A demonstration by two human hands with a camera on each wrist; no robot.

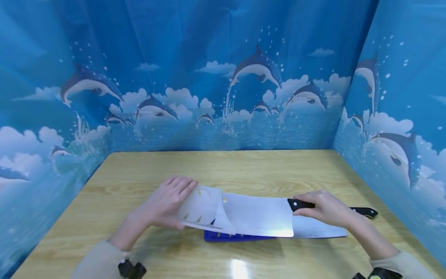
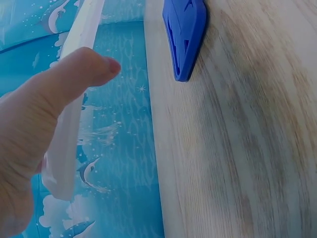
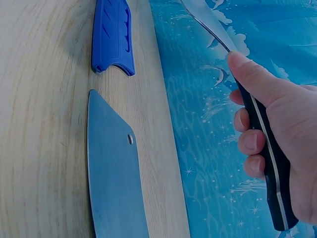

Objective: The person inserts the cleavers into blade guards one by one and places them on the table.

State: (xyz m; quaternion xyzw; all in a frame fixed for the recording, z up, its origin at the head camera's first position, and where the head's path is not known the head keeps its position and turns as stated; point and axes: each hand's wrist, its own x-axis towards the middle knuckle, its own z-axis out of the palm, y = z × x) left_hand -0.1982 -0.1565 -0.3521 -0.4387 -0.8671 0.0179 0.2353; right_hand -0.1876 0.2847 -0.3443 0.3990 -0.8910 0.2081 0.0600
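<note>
While L hand (image 1: 172, 201) grips the white cover (image 1: 202, 205), thumb near side & fingers over far side, R hand (image 1: 325, 207) has fingers curled round the black handle (image 1: 303, 205) of a broad knife (image 1: 258, 215), thumb laid along it. Cover & knife held up off the table (image 1: 146, 166), more or less in line; blade's front at cover's mouth, hole by its far corner showing. Can't tell how much blade, if any, is inside.

Step in hand, as I judge it: fitting or parting blade & cover; direction unclear. To do it well: blade level w/ the slot, straight travel along its length, no twist. Hole suggests spine is on far side, so cutting edge prob. faces the person; L thumb best kept back from the mouth & off that near edge. Steady L, slow R.

Edges/room: blue cover (image 1: 217, 236) lies on table below the pair, partly hidden; R wrist view has its notched mouth facing front of 2nd knife (image 1: 318, 227), small gap between. That one lies flat, blade bare, under R hand's side, so a low R hand could knock it; stay high. Curtain (image 1: 390, 116) borders R side, prob. less slack there. More tabletop L of L hand & toward far edge.
</note>
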